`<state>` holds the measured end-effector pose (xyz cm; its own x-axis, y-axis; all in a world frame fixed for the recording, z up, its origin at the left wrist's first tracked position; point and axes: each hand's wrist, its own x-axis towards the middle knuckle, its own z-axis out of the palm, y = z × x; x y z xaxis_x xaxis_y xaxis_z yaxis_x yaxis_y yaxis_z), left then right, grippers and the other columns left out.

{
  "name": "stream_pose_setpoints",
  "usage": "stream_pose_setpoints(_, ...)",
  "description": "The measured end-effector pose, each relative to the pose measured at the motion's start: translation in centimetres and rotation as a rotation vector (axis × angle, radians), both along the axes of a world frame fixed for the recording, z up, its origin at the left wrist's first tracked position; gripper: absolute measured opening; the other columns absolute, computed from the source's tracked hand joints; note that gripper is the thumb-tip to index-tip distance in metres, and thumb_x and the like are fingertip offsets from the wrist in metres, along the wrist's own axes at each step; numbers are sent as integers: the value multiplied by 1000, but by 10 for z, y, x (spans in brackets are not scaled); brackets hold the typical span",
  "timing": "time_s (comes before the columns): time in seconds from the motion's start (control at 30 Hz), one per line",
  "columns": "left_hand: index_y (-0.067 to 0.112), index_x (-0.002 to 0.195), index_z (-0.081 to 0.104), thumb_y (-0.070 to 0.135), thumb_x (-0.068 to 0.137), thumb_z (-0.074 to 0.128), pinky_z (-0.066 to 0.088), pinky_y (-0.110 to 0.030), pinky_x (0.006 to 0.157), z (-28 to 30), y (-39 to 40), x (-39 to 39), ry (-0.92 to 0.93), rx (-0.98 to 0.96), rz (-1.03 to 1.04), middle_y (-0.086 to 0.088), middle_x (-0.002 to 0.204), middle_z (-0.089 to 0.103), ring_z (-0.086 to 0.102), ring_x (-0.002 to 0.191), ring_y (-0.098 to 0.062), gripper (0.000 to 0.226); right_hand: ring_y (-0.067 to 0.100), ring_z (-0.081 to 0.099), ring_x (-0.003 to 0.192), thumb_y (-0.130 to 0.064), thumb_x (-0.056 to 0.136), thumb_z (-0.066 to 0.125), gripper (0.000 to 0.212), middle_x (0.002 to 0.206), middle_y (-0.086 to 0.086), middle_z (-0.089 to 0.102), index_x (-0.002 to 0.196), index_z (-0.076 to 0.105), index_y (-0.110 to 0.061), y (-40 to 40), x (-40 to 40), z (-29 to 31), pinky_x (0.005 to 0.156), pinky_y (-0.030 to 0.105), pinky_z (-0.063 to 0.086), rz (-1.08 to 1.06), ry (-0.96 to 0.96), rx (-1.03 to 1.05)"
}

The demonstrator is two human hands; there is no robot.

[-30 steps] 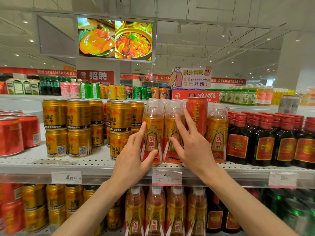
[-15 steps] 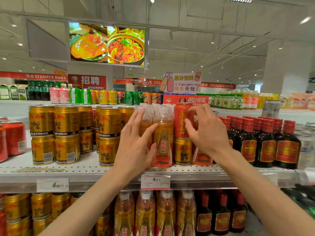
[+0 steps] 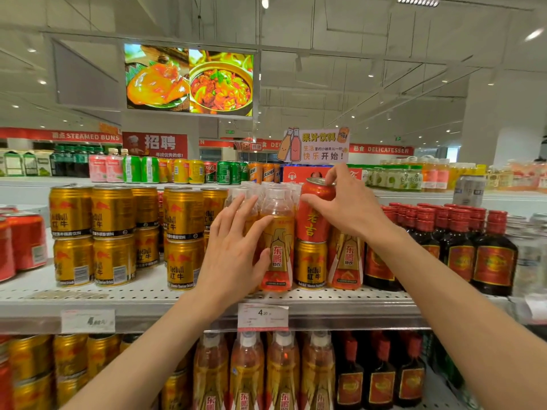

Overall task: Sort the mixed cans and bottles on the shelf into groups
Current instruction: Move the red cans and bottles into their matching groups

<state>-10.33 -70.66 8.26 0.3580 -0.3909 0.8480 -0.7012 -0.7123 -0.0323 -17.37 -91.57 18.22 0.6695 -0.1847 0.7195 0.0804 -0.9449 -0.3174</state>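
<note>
1. Supermarket shelf point(image 3: 148, 294), drinks still mixed.
2. My left hand point(image 3: 233, 250) rests spread, steadying an orange bottle point(image 3: 278, 247).
3. My right hand point(image 3: 349, 208) pinches the stray red can point(image 3: 313, 220) atop a gold can point(image 3: 310, 264) (misplaced); next I'd lift it straight up.

Two bare forearms, sleeveless, ringless.

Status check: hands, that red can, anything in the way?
Right hand gripping red can atop a gold can. Left hand resting on orange bottle. Bottles crowd both sides.
</note>
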Motion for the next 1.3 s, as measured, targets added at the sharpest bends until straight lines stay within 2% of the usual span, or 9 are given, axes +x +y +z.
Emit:
stream_pose_setpoints(0.13,25,145,52,42,92,66,12,-50,127,2,-3,-2,26,-10,-16,-7,169,26,11,160,-28,58,20,63,94,-57,84,69,46,107,-4,60,102,44,-23,-11,-9,-8,83,43,57,59,-57,136)
stream_pose_setpoints(0.23,25,141,56,50,92,59,9,-45,127,2,-6,-5,30,-55,-46,-6,167,31,13,159,-27,55,19,62,95,-59,85,67,45,112,-4,59,103,45,-24,-15,-20,-13,81,38,53,67,-122,217)
stream_pose_setpoints(0.37,22,138,58,59,90,58,23,-47,126,0,-18,-19,44,-109,-128,-3,157,45,28,153,-25,61,18,64,93,-61,84,66,41,103,-13,57,98,45,-30,-17,-37,-19,80,45,59,152,-146,355)
stream_pose_setpoints(0.53,27,149,43,69,86,59,39,-27,111,-11,-26,-48,296,-99,-308,14,138,53,43,129,-3,77,8,68,61,-47,88,71,39,95,2,65,98,49,-16,-8,-58,-42,50,24,55,310,-130,568)
stream_pose_setpoints(0.6,35,150,37,66,85,65,41,-20,105,-19,-23,-54,404,-106,-359,23,133,51,47,123,3,78,12,64,50,-43,89,71,40,91,3,64,99,49,-12,-2,-63,-53,45,25,51,349,-95,611)
stream_pose_setpoints(0.7,43,148,36,58,84,73,51,-25,101,-28,-12,-57,524,-126,-446,23,132,58,58,117,3,75,18,63,48,-43,89,71,35,85,5,65,95,48,-16,6,-65,-68,45,25,49,390,-37,668)
stream_pose_setpoints(0.9,43,146,41,55,81,77,49,-15,98,-45,38,-61,589,-167,-456,26,131,58,58,116,5,75,24,65,51,-43,88,70,36,79,6,67,91,47,-16,47,-63,-88,51,34,53,456,51,738)
stream_pose_setpoints(1.07,47,146,40,54,81,78,54,-15,95,-53,100,-58,637,-180,-441,24,132,58,61,113,6,75,26,67,53,-46,85,70,39,87,7,67,89,48,-14,106,-56,-99,49,32,52,455,89,746)
stream_pose_setpoints(1.3,51,140,43,50,83,79,43,-3,91,-58,234,-38,618,-168,-419,34,124,57,55,112,13,68,27,65,52,-41,84,70,47,76,4,66,96,48,-2,231,-34,-110,49,33,49,498,113,801)
